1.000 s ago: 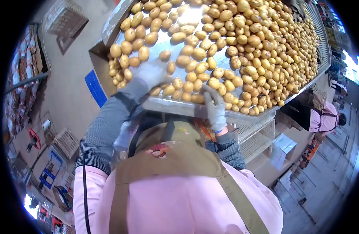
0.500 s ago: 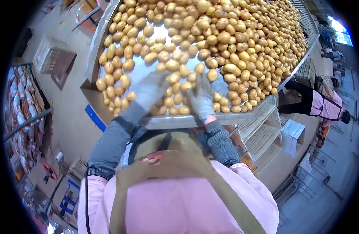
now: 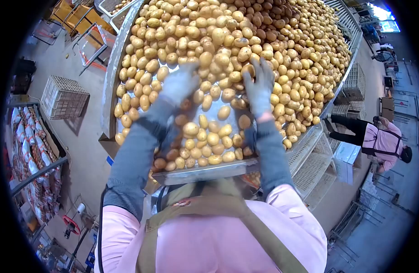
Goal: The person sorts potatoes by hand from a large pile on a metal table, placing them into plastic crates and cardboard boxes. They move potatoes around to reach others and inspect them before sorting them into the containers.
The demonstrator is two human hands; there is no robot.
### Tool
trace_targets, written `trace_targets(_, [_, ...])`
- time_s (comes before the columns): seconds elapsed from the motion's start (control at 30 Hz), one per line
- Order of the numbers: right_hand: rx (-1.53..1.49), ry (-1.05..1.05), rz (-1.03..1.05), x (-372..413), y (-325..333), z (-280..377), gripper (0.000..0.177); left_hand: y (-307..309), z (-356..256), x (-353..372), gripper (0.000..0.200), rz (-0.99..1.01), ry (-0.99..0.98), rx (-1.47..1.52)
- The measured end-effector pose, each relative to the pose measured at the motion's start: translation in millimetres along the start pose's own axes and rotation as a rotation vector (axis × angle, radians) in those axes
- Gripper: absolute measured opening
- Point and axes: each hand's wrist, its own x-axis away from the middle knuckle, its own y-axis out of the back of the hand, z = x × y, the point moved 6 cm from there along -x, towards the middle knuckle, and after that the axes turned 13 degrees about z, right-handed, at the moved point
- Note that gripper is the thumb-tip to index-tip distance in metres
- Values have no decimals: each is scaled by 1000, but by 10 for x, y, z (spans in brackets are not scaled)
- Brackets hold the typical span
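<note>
both hands on the potato heap

a long metal desk [image 3: 110, 82] with a raised rim runs away from the person and is piled with yellow-brown potatoes [image 3: 246, 27]. the heap is thick at the far end and toward the right. near the front edge it thins out, and bare shiny metal shows between loose potatoes.

both hands wear grey gloves and reach over the thin part to the edge of the heap. the right hand [image 3: 259, 86] lies palm down on the potatoes. its grip is wide open, fingers spread, and it has hold of nothing. the left hand [image 3: 180, 84] is also palm down on the potatoes, but it is blurred, so i cannot tell whether its grip closes on one.

the floor [image 3: 88, 132] around the desk is grey concrete. a wire crate [image 3: 63, 96] stands on it to the left, well apart from the desk. white crates [image 3: 309, 164] sit under the desk's right side. further right another person [image 3: 384, 141] in a pink top bends over.
</note>
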Motion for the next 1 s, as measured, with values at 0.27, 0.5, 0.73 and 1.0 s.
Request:
trace_targets(0.27, [334,200,196,618,-326,314,56,-183,264,-391,48,7,-30,54])
trace_targets(0.5, [-910,-305,234,1035,-132,400,48,-146,-465,396,39,-62,9,914])
trace_targets(0.73, [-921,-107,378,1077,-79,568,54,270,-615,-1075,54,-228,-345,181])
trace_targets(1.0, [-310,0,248,1107,222,400,73,-347,-554,-416,56,-100,-529,-305])
